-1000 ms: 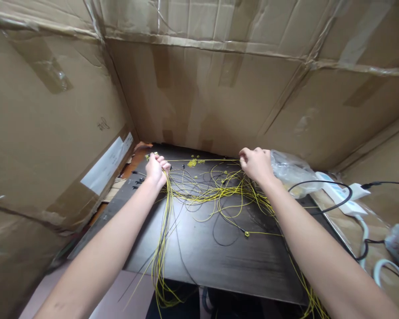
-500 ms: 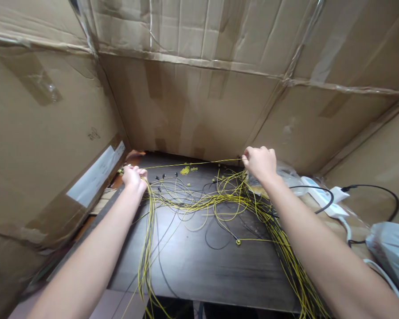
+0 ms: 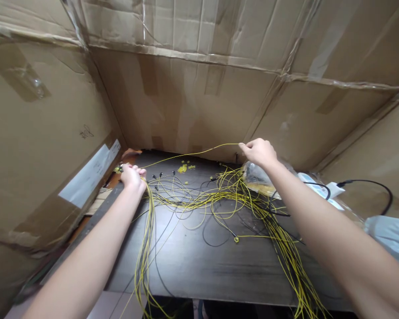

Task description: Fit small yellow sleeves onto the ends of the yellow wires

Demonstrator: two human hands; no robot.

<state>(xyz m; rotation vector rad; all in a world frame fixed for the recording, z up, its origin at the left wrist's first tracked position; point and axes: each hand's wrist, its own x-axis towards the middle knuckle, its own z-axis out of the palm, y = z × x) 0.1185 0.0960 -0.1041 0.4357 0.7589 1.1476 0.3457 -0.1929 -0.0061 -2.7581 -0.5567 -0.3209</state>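
Note:
My left hand (image 3: pixel 134 176) is closed around a bundle of thin yellow and black wires (image 3: pixel 148 221) that hangs down over the table's front edge. One yellow wire (image 3: pixel 186 154) runs from it across to my right hand (image 3: pixel 259 151), which pinches it between thumb and fingers. This stretch bows slightly upward above the table. Beneath lies a tangle of more yellow and black wires (image 3: pixel 202 201), several with small black ends (image 3: pixel 173 173). A small yellow piece (image 3: pixel 236 239) sits at one wire end. Whatever is at the tips inside my left fist is mostly hidden.
Small yellow pieces (image 3: pixel 182 169) lie scattered at the back of the dark table (image 3: pixel 193 261). A clear plastic bag (image 3: pixel 257 177) and a white power strip (image 3: pixel 312 184) with a black cable are at the right. Cardboard walls (image 3: pixel 182 106) stand around the table.
My right hand has risen slightly, and the yellow wire between my hands has gone from straight to bowed. My left hand keeps its hold on the bundle. The view has shifted a little.

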